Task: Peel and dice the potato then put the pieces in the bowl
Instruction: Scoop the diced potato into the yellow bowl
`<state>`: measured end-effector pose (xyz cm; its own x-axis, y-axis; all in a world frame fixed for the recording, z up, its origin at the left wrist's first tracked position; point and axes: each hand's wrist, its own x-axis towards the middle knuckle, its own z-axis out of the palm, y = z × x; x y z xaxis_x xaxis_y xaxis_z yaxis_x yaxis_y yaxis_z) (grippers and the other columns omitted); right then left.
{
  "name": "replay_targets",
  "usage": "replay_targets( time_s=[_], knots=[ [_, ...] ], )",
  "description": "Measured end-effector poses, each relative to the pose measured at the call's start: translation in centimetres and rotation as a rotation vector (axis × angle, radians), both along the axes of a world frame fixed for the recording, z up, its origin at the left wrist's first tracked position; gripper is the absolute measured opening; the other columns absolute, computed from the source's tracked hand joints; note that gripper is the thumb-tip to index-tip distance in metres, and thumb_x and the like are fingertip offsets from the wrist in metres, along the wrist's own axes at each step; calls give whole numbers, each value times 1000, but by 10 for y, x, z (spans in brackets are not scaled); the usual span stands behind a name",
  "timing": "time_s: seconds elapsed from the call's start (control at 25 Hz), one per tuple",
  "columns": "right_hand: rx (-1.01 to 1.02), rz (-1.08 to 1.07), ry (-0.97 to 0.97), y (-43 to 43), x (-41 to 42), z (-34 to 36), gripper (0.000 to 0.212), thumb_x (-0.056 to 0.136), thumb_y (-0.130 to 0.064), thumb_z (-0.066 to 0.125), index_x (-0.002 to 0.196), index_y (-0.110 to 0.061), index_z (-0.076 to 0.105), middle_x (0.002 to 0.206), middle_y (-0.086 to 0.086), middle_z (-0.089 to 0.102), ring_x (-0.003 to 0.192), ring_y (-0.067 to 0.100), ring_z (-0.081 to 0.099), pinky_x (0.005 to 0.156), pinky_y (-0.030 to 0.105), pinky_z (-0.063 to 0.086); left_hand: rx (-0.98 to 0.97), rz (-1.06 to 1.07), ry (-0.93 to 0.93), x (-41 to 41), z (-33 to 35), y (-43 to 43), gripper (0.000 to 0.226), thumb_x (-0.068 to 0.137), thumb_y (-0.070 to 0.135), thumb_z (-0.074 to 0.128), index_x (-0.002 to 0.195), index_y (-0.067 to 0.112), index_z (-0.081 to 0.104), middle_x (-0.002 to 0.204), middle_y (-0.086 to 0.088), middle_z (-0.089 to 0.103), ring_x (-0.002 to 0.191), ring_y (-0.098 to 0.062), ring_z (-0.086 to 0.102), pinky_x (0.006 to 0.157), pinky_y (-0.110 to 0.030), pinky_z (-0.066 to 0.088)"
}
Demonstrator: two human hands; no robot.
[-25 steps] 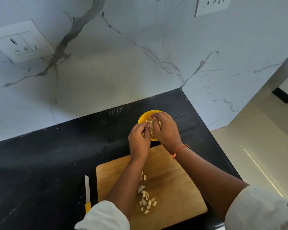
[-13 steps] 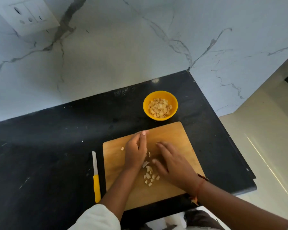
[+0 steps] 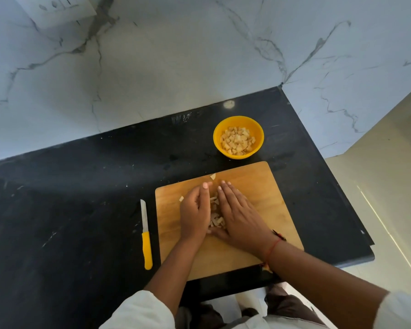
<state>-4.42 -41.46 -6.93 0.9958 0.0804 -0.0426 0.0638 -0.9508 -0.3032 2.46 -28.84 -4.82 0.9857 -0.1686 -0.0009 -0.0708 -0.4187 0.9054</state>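
Diced potato pile (image 3: pixel 215 218) sits mid cutting board (image 3: pixel 266 203), hemmed in between both hands. Left hand (image 3: pixel 195 216) stands on edge at the pile's left side, fingers straight and together, pointing far; it grips nothing. Right hand (image 3: pixel 239 218) lies at the pile's right side, fingers straight and close together, palm angled toward the pile, also gripping nothing. The hands nearly meet at the near end of the pile. Two stray pieces on the board: one (image 3: pixel 213 176) just past the fingertips, one (image 3: pixel 181 198) just left of the left hand. Yellow bowl (image 3: pixel 238 156) is beyond the board's far edge, apart from it, with potato cubes (image 3: pixel 237 140) in it. Red thread (image 3: pixel 272 248) on right wrist. Knife (image 3: pixel 145 233) with yellow handle lies on the black counter (image 3: pixel 81 198) just left of the board, blade pointing far. White marble wall (image 3: pixel 176 67) behind.
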Motion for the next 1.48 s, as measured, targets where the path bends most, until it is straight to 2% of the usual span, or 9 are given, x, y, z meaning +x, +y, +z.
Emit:
replay_targets(
  time_s=[0.08, 0.16, 0.32, 0.52, 0.72, 0.88, 1.04, 1.28, 1.48],
  knots=[
    [6, 27, -4, -3, 15, 2, 103, 92, -79, 28, 158, -5, 2, 166, 14, 0, 153, 25, -3, 124, 43, 12, 144, 83, -89, 6, -7, 10, 40, 106, 38, 36, 128, 19, 64, 121, 10, 67, 117, 1, 58, 98, -21, 48],
    [11, 35, 2, -6, 32, 5, 105, 89, -81, 28, 158, -6, 2, 166, 14, -1, 153, 26, -4, 124, 42, 10, 347, 96, -108, 13, -15, 18, 49, 107, 41, 30, 140, 15, 54, 143, -1, 56, 138, -11, 44, 113, -35, 40],
    [4, 110, -10, -7, 52, 8, 93, 93, -70, 31, 158, -7, 11, 165, 13, 9, 153, 24, 4, 124, 39, 9, 515, -42, -106, 16, -21, 23, 52, 107, 41, 27, 147, 14, 45, 154, -3, 44, 146, -12, 30, 121, -37, 29],
    [112, 182, -36, -10, 31, 12, 69, 97, -53, 39, 152, -11, 32, 154, 7, 39, 143, 19, 32, 120, 35, 27, 387, -206, -153, -14, -18, 23, 49, 107, 41, 29, 147, 17, 45, 150, -1, 49, 141, -1, 34, 119, -31, 31],
    [82, 130, -22, -3, -6, 3, 72, 102, -54, 32, 157, -10, 20, 161, 9, 26, 150, 19, 20, 123, 38, 20, 94, -173, -14, -42, -14, 21, 47, 106, 37, 32, 148, 19, 45, 149, 9, 49, 138, 4, 40, 115, -27, 36],
    [36, 95, -14, 16, 6, 0, 73, 103, -56, 23, 158, -7, 17, 164, 11, 18, 152, 23, 12, 124, 40, 14, -130, -19, 112, -39, -7, 14, 46, 106, 38, 31, 143, 18, 50, 142, 10, 55, 132, 0, 48, 111, -31, 41],
    [57, 175, -32, 23, 26, 2, 55, 104, -45, 33, 150, -14, 36, 154, 7, 34, 144, 22, 28, 120, 38, 28, -84, 131, 19, -28, -9, 25, 41, 108, 33, 32, 135, 17, 57, 131, 10, 62, 125, 0, 54, 107, -30, 46],
    [175, 277, -38, 6, 35, 6, 24, 100, -25, 53, 121, -22, 64, 133, -4, 52, 124, 12, 47, 106, 31, 46, -7, 118, -39, -28, -12, 32, 33, 108, 23, 35, 131, 18, 59, 123, 17, 61, 120, 4, 54, 101, -15, 44],
    [149, 187, -48, -10, 18, 12, 37, 104, -35, 44, 131, -17, 61, 139, 1, 50, 133, 16, 42, 114, 36, 39, 78, 55, -98, -28, -13, 33, 29, 106, 20, 42, 127, 15, 62, 125, 7, 64, 120, 1, 55, 103, -19, 45]
  ],
)
